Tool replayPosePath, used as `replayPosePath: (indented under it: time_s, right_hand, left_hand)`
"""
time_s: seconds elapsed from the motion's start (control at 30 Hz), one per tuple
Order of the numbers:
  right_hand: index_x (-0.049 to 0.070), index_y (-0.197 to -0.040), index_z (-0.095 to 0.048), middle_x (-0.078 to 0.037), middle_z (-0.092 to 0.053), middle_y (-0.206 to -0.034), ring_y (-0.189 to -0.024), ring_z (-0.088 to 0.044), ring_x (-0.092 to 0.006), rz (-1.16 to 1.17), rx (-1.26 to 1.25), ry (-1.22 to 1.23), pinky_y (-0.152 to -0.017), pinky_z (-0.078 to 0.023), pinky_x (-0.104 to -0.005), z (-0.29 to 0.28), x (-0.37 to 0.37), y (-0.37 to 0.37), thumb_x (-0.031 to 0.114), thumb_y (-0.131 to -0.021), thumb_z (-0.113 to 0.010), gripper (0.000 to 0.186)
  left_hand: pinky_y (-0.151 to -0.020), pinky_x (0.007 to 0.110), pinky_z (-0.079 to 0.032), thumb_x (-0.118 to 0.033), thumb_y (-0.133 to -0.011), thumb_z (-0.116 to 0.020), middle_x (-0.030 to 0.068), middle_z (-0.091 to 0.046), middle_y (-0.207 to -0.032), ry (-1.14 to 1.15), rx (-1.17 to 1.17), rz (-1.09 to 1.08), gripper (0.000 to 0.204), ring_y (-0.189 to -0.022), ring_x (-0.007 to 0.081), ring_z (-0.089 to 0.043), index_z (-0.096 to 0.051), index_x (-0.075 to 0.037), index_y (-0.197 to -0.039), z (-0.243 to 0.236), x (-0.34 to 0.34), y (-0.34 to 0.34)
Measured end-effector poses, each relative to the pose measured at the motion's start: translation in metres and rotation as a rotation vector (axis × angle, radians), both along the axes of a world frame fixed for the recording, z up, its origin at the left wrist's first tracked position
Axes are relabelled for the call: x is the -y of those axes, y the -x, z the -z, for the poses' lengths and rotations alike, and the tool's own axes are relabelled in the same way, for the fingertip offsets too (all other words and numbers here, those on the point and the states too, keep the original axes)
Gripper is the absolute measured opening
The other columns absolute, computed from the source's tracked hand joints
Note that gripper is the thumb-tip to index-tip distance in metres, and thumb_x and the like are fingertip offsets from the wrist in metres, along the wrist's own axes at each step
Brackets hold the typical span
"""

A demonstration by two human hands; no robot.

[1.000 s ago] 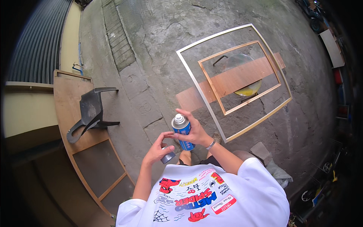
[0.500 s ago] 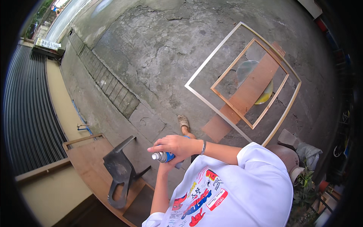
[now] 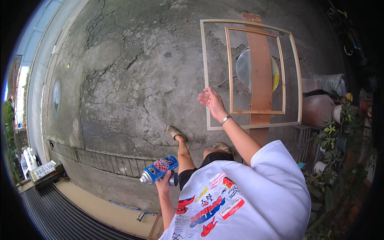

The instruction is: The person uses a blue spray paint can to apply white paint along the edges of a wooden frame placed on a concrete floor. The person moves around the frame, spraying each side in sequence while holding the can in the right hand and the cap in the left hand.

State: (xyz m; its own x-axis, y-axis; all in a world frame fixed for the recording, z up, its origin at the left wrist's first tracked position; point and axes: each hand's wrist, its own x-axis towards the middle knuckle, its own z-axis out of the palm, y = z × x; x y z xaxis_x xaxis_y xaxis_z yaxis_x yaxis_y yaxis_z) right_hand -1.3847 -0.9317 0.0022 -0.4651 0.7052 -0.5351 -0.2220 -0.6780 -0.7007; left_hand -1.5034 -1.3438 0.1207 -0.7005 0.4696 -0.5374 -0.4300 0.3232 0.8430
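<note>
A blue spray can (image 3: 159, 169) with a silver top and white nozzle lies tilted in my left hand (image 3: 163, 185), whose fingers are wrapped around it. Beside the can, a grey cylindrical cap (image 3: 173, 179) shows at the same hand. My right hand (image 3: 215, 105), with a metal bracelet at the wrist, is held out with its fingers stretched and nothing in it. It is nearest to a large whitish rectangular frame (image 3: 204, 60); whether it touches the frame I cannot tell. Inside that outline sits a smaller bare-wood frame (image 3: 231, 74). A reddish-brown board (image 3: 262, 76) runs beneath both frames.
Under the board is a round, partly yellow disc-shaped top (image 3: 243, 70). Cracked concrete floor (image 3: 132, 92) spreads to the left, with a slotted drain strip (image 3: 108, 162). Potted plants (image 3: 330, 138) and a large brown jar (image 3: 319, 109) stand at the right. A corrugated shutter (image 3: 60, 212) is lower left.
My hands have parted: the right has left the can and reached toward the frames, while the left keeps the can. My view has turned, and the black chair has left the picture.
</note>
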Motion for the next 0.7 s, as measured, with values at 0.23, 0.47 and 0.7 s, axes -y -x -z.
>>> replayPosePath:
  time_s: [0.23, 0.47, 0.7]
  right_hand:
    - [0.001, -0.154, -0.033, -0.023, -0.061, -0.134, -0.119, -0.065, -0.0306, 1.193, -0.029, 0.338, -0.103, -0.054, -0.0456, 0.121, -0.106, -0.049, 0.053, -0.109, -0.053, 0.072]
    - [-0.003, -0.146, -0.051, -0.018, -0.062, -0.138, -0.11, -0.065, -0.0224, 1.303, 0.22, 0.462, -0.093, -0.054, -0.0327, 0.176, -0.163, -0.067, 0.051, -0.11, -0.055, 0.065]
    - [-0.007, -0.156, -0.041, -0.024, -0.058, -0.148, -0.133, -0.06, -0.0327, 1.361, 0.437, 0.696, -0.114, -0.043, -0.0446, 0.279, -0.219, -0.099, 0.064, -0.106, -0.052, 0.087]
  left_hand:
    - [-0.105, 0.04, -0.052, -0.013, -0.091, -0.083, 0.0126, -0.06, -0.142, 0.11, -0.048, 0.445, 0.082, -0.123, 0.024, -0.063, -0.039, -0.003, -0.159, 0.013, -0.103, 0.253]
    - [-0.094, 0.038, -0.056, -0.021, -0.088, -0.087, 0.0117, -0.065, -0.133, 0.178, -0.011, 0.818, 0.086, -0.108, 0.023, -0.068, -0.04, -0.001, -0.157, 0.04, -0.298, 0.39]
    - [-0.089, 0.039, -0.059, -0.031, -0.084, -0.091, 0.0145, -0.061, -0.141, 0.217, 0.041, 1.121, 0.095, -0.107, 0.0254, -0.07, -0.038, -0.001, -0.157, 0.076, -0.499, 0.368]
